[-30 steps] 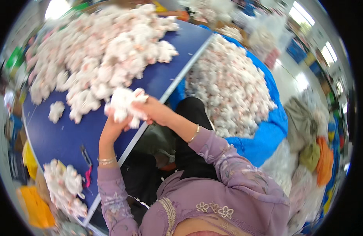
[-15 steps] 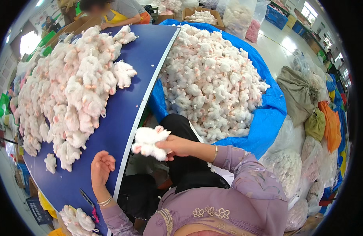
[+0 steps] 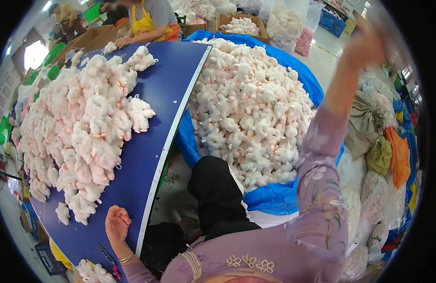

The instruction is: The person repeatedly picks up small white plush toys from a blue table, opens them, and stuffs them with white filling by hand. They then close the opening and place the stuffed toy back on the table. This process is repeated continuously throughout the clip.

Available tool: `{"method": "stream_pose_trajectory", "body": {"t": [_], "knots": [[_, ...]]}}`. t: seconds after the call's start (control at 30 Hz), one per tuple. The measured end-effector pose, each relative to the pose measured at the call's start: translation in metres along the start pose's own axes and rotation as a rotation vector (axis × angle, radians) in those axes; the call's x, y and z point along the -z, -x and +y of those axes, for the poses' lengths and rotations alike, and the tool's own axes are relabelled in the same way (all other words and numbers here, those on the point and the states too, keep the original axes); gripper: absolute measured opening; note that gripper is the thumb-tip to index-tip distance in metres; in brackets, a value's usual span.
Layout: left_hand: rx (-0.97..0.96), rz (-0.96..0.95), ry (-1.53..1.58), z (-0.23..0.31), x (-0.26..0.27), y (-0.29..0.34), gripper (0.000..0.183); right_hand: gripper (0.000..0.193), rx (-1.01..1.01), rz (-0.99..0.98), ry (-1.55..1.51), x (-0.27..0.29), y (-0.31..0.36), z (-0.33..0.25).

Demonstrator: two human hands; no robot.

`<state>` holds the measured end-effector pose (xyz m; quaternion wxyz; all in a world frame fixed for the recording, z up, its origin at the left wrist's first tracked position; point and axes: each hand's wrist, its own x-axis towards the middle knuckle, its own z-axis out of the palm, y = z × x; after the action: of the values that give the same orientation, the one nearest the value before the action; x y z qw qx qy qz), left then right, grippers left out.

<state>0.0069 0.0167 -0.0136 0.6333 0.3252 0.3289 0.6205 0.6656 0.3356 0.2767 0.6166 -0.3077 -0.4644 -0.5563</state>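
My right hand (image 3: 366, 45) is flung up to the upper right, smeared by motion. Whether anything is in its fingers cannot be made out. Over the blue table (image 3: 156, 94), near its front edge, my left hand (image 3: 118, 224) has loosely curled fingers and nothing visible in them. A slim dark hand tool (image 3: 106, 253) with a pink tail lies beside my left wrist. Farther up the table spreads a heap of white plush toys (image 3: 81, 132) with pink parts and small loops. One small plush piece (image 3: 62, 213) lies apart from it, and a few more plush toys (image 3: 93, 272) lie at the near end.
A large heap of white plush toys (image 3: 255, 113) fills a blue tarp (image 3: 270, 200) right of the table. Stuffed sacks, including an orange bag (image 3: 396, 151), line the right side. Beyond the table's far end stands a person in a yellow apron (image 3: 143, 21). Behind the tarp is a cardboard box (image 3: 222, 21).
My right hand has swung from beside the table edge to the upper right. The white plush toy it held is no longer visible. My left hand stays over the table.
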Motion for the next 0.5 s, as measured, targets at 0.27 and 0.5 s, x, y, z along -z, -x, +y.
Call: {"method": "stream_pose_trajectory", "body": {"t": [0.27,0.5], "knots": [[0.012,0.056,0.041,-0.002,0.004,0.006,0.045,0.03,-1.259,-0.807,-0.622,-0.027,0.138,-0.021],[0.03,0.078,0.037,0.0,0.003,0.002,0.044,0.016,-1.339,-0.719,-0.742,0.052,0.114,-0.072]]}}
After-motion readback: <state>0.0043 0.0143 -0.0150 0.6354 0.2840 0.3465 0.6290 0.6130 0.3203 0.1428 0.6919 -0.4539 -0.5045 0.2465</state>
